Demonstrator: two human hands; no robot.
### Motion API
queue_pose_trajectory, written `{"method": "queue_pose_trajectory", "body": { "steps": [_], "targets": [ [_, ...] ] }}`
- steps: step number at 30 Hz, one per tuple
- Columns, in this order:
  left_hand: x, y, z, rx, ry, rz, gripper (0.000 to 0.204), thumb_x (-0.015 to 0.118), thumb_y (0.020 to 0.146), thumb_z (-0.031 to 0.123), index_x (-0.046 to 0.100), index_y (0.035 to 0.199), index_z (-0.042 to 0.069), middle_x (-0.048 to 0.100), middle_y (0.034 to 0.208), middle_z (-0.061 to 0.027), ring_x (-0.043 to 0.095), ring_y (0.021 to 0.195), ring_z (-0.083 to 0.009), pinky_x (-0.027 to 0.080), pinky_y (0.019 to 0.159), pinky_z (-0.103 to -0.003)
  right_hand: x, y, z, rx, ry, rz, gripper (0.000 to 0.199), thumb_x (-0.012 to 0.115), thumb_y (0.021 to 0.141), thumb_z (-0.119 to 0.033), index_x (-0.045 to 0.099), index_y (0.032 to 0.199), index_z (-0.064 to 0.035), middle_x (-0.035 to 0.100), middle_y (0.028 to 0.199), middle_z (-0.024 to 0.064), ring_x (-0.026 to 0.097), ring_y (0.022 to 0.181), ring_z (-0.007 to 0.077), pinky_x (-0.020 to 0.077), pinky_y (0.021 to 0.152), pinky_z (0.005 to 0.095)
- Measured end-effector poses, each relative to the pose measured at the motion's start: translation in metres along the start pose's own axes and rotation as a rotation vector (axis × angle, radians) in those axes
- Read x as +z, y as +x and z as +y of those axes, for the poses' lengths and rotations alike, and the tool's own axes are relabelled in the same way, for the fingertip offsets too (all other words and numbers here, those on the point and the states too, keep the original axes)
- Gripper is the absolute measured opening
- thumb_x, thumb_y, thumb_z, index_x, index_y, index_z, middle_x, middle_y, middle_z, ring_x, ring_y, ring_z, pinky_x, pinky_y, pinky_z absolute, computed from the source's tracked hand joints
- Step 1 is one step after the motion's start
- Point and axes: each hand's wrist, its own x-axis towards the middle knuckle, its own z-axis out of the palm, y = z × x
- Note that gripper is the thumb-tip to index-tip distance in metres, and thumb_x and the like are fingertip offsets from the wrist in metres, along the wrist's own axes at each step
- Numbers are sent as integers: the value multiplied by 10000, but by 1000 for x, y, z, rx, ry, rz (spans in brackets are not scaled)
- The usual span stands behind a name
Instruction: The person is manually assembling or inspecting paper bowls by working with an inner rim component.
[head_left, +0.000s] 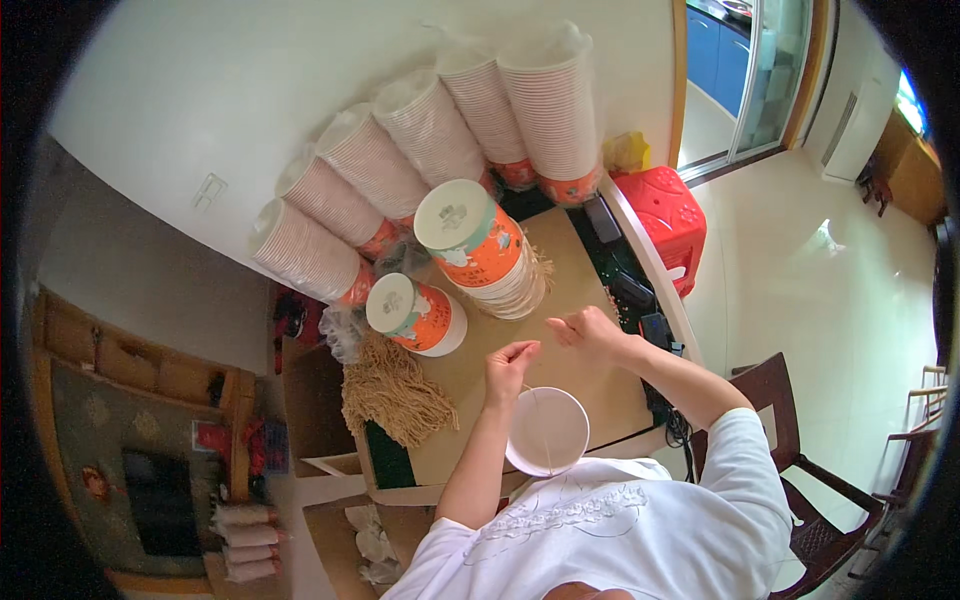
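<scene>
In front of my chest stands a white paper bucket point(560, 410) with its open mouth facing up. A thin pale cord point(541, 425) runs across its mouth toward my left hand. My left hand point(511, 372) is closed in a pinch above the bucket's left rim, apparently on that cord. Beyond the right side of the rim, my right hand point(588, 334) is curled with the thumb out; what its fingers hold, if anything, is too small to make out. Farther back are an upturned orange-and-white bucket point(432, 318) and a taller nested stack point(485, 245) with tan cords hanging at its side.
A heap of tan cords point(390, 392) lies at the table's left. Several plastic-wrapped stacks of white buckets point(425, 120) line the wall. Dark devices and cables point(632, 290) run along the right table edge. A red stool point(660, 215) and a dark chair point(770, 400) stand to the right.
</scene>
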Motion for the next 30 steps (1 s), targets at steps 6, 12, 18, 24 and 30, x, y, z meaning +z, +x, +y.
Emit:
{"method": "queue_pose_trajectory", "body": {
  "steps": [6,12,18,24,30],
  "targets": [
    [-1,-1,14,-192,-61,-115,59,565,820,87,606,845,52,516,612,43,431,508,-32,314,436,-175,-9,-3,-6,-592,70,402,144,613,751,-169,549,772,-42,538,749,80,540,721,261,433,617,380],
    [-4,5,11,-206,-157,-234,14,562,817,78,553,807,81,474,613,56,374,473,-10,254,391,-162,-15,-4,-4,-685,-59,224,108,588,738,-123,533,807,-62,520,781,91,528,766,274,419,664,389],
    [-3,6,14,-210,-189,-220,17,565,821,81,550,815,86,424,580,72,326,442,5,208,372,-153,-7,2,2,-708,-39,369,75,598,753,-118,558,788,-66,540,765,78,535,755,261,422,650,367],
    [0,4,11,-134,-122,-201,25,583,826,104,568,841,90,452,590,78,329,444,7,205,372,-154,-10,-1,-6,-654,-74,270,121,583,752,-128,527,813,-41,522,759,111,539,769,308,437,680,396],
    [2,5,0,-11,-37,-106,42,600,822,112,596,857,89,471,598,90,341,462,10,225,395,-153,5,0,0,-558,39,280,96,543,807,-130,516,803,-38,534,749,124,540,710,320,433,608,402]
  ]
}}
